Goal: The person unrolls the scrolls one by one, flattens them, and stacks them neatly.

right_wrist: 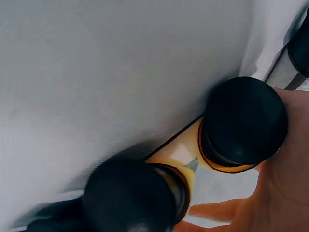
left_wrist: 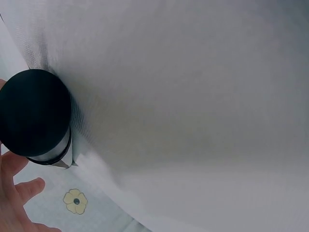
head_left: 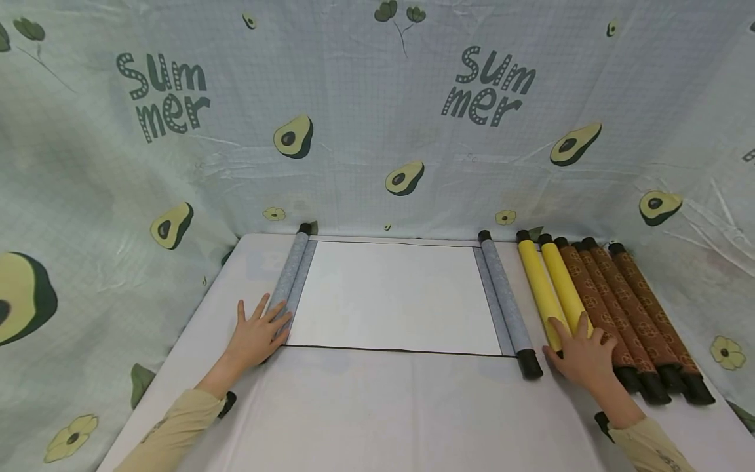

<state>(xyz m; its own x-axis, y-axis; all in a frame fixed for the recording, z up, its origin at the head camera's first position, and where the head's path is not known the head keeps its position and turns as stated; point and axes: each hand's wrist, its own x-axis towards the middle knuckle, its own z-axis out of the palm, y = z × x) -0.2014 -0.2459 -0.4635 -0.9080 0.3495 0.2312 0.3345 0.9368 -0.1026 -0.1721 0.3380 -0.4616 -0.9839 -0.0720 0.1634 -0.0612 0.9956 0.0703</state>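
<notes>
A scroll [head_left: 401, 295] lies unrolled on the white table, its blank white sheet between two grey-blue rollers with black ends. My left hand [head_left: 256, 334] rests on the lower part of the left roller [head_left: 290, 265], fingers spread. In the left wrist view the roller's black end cap [left_wrist: 34, 113] hides part of that hand. Over to the right, my right hand [head_left: 580, 357] lies across the near ends of two yellow rolls [head_left: 539, 282], thumb on the left one and fingers spread over the right one. Their black end caps [right_wrist: 246, 121] fill much of the right wrist view.
Several brown patterned rolls [head_left: 643, 308] with black ends lie side by side, right of the yellow ones. The scroll's right roller [head_left: 506, 295] is just left of the right hand. A cloth [head_left: 354, 144] printed with avocados hangs behind the table [head_left: 354, 406].
</notes>
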